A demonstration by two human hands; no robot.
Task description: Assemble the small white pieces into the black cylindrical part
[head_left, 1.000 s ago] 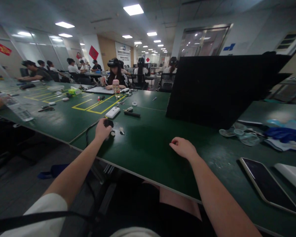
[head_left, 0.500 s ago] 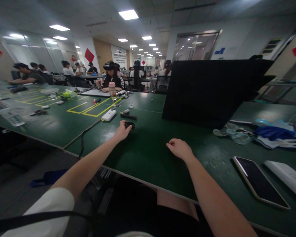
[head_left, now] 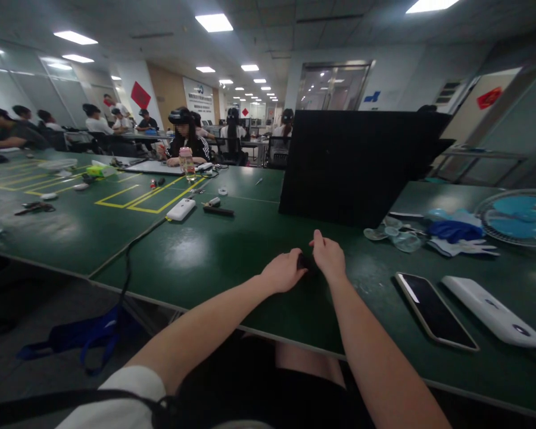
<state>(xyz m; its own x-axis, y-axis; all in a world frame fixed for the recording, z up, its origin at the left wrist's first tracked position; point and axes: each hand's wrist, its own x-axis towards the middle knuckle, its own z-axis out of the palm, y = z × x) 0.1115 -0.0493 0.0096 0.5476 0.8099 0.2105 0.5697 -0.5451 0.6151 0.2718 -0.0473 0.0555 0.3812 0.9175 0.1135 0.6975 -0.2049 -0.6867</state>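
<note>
My left hand [head_left: 283,271] is closed around a small black object [head_left: 302,261]. Its fingers hide most of it, so I cannot tell its kind. Just to the right, my right hand [head_left: 329,257] hovers with partly bent fingers standing apart and nothing visible in them. A narrow gap separates the two hands, low over the green table [head_left: 232,250]. On the table to the left lie a long black bar-shaped thing [head_left: 218,211] and a white power bank [head_left: 181,209] with a cable.
A large black panel [head_left: 348,167] stands beyond my hands. To the right are a phone [head_left: 435,310], a white device [head_left: 494,313], gloves [head_left: 462,238], clear plastic pieces [head_left: 404,238] and a fan [head_left: 518,217]. A pink-lidded bottle [head_left: 187,165] stands before a seated person [head_left: 185,140].
My left hand has carried the small black object rightward from beside the black bar to close by my right hand. The right hand's fingers have lifted and spread. The view has turned right.
</note>
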